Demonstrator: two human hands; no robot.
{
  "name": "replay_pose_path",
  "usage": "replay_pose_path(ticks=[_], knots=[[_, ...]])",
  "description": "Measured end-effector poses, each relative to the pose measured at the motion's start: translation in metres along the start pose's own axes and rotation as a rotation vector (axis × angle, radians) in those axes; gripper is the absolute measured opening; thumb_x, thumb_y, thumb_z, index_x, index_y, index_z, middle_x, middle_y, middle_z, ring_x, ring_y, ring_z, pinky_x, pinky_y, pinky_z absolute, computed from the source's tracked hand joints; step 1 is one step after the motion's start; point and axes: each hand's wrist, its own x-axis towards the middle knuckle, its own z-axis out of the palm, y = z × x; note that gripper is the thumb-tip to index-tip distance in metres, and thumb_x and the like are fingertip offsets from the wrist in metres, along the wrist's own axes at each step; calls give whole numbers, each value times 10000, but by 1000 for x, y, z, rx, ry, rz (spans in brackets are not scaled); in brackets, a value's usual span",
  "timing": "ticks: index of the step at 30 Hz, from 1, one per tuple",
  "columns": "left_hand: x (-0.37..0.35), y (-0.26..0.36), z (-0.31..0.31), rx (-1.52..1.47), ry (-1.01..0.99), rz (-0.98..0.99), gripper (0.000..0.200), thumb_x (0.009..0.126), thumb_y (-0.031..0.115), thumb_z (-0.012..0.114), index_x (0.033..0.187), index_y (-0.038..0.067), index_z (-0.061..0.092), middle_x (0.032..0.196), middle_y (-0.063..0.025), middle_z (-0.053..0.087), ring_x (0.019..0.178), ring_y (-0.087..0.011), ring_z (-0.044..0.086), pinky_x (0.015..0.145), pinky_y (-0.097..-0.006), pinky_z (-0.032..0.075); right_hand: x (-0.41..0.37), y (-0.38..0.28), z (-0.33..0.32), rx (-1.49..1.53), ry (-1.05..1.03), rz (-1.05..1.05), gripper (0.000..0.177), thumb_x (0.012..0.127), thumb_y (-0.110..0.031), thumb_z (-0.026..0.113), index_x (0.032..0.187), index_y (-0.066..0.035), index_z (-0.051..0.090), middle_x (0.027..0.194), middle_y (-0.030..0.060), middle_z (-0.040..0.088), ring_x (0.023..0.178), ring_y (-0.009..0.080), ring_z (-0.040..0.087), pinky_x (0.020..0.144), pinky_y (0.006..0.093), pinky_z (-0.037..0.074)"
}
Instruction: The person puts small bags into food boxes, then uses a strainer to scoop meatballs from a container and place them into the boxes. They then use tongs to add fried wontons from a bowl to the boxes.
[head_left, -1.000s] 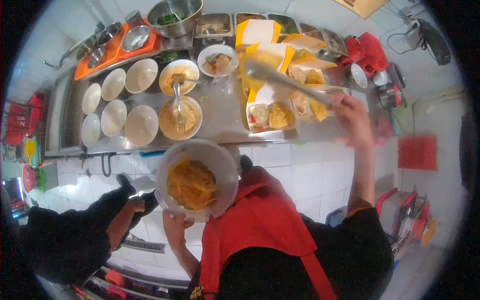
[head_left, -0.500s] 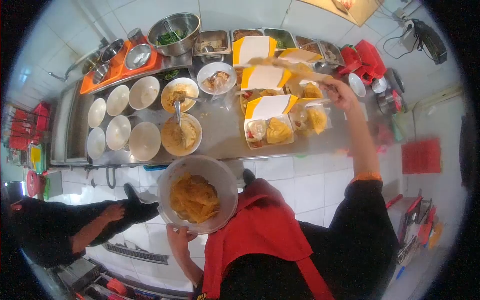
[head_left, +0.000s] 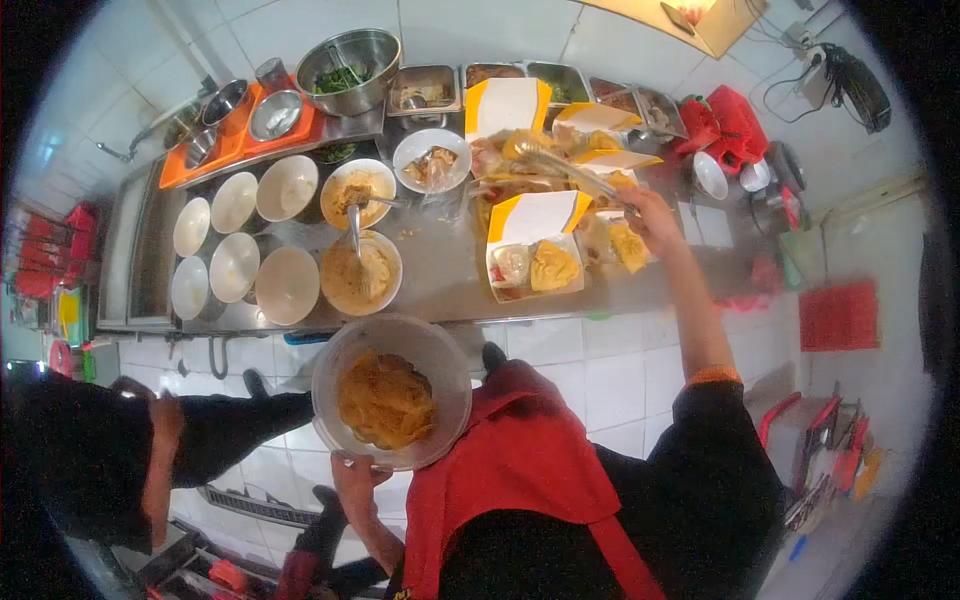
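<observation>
My left hand (head_left: 357,482) grips the near rim of a translucent tub (head_left: 455,370) held against the red apron. Thin yellow-brown fried pieces (head_left: 385,400) lie inside it. Over the right part of the counter, my right hand (head_left: 652,222) is closed on metal tongs (head_left: 570,165). The tongs' tips are over the open yellow-and-white boxes at the back. The nearest box (head_left: 540,213) has its lid up and holds a yellow fried piece (head_left: 554,267) and a small clear bag (head_left: 510,263). Another fried piece (head_left: 628,247) sits in a box to its right.
Several white bowls (head_left: 288,285) stand on the steel counter (head_left: 440,270) at left, two more with sauce and utensils (head_left: 362,275). Behind are steel trays (head_left: 425,88), a bowl of greens (head_left: 350,72) and an orange tray (head_left: 240,150). A co-worker's arm (head_left: 160,450) shows at lower left.
My right hand has moved slightly left and nearer, and the blurred tongs now show clearly over the boxes. One back lid is lower. The co-worker has shifted left, and another dark-clothed leg shows below.
</observation>
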Motion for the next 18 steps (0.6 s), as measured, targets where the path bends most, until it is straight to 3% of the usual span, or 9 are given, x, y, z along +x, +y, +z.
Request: replay_pose_path(ticks=[1, 3, 5, 9, 11, 15, 17, 18], knots=[[-2, 3, 0, -10, -11, -31, 434, 839, -1, 573, 1227, -33, 381, 1100, -221, 554, 780, -291, 672, 596, -347, 639, 3, -4, 8, -33, 47, -35, 194, 894, -208, 612, 940, -36, 690, 705, -12, 598, 451, 41, 331, 394, 219, 239], [-3, 4, -1, -6, -6, -42, 419, 842, 1, 575, 1214, -28, 384, 1101, -217, 554, 776, -288, 671, 593, -344, 636, 17, -8, 10, -64, 95, -69, 200, 896, -209, 612, 945, -33, 693, 693, -19, 583, 461, 44, 343, 403, 229, 249], [-5, 5, -2, -1, -6, -55, 404, 845, 3, 578, 1200, -23, 387, 1102, -212, 553, 773, -285, 671, 590, -341, 633, 33, -7, 8, -429, 123, -16, 243, 915, -209, 605, 1048, -20, 683, 695, -32, 594, 453, 26, 326, 392, 224, 223], [-7, 4, -4, -4, 12, -37, 390, 841, -2, 574, 1177, -19, 377, 1057, -202, 547, 756, -290, 666, 594, -353, 630, 21, -10, 3, -356, 99, 13, 280, 909, -214, 622, 1087, -7, 680, 722, -28, 617, 463, 26, 327, 405, 227, 228], [-11, 5, -5, 11, 12, -48, 385, 838, -4, 572, 1167, -18, 372, 1039, -197, 544, 756, -292, 664, 600, -361, 631, 3, -10, -2, -372, 144, -100, 259, 897, -250, 619, 986, -23, 705, 640, -34, 528, 472, 32, 356, 414, 243, 243], [-6, -2, -10, -72, 3, -20, 355, 818, -15, 574, 1110, -8, 371, 1023, -206, 524, 743, -294, 663, 576, -365, 621, -36, -13, -15, -374, 257, -168, 289, 893, -260, 628, 1031, -18, 707, 654, -26, 557, 483, 39, 396, 423, 248, 279], [-9, 4, -12, -39, -13, -41, 396, 811, 14, 602, 1129, -3, 365, 1043, -216, 517, 866, -331, 677, 538, -374, 615, -70, -20, -18, -485, 347, -283, 316, 893, -273, 657, 1065, -11, 703, 849, 42, 701, 692, 102, 598, 586, 236, 440], [-9, 4, -13, -30, -17, -45, 396, 811, 14, 602, 1129, -3, 365, 1043, -216, 517, 866, -331, 677, 538, -374, 615, -73, -16, -21, -484, 353, -274, 316, 893, -273, 657, 1065, -11, 703, 849, 42, 701, 692, 102, 598, 586, 236, 440]])
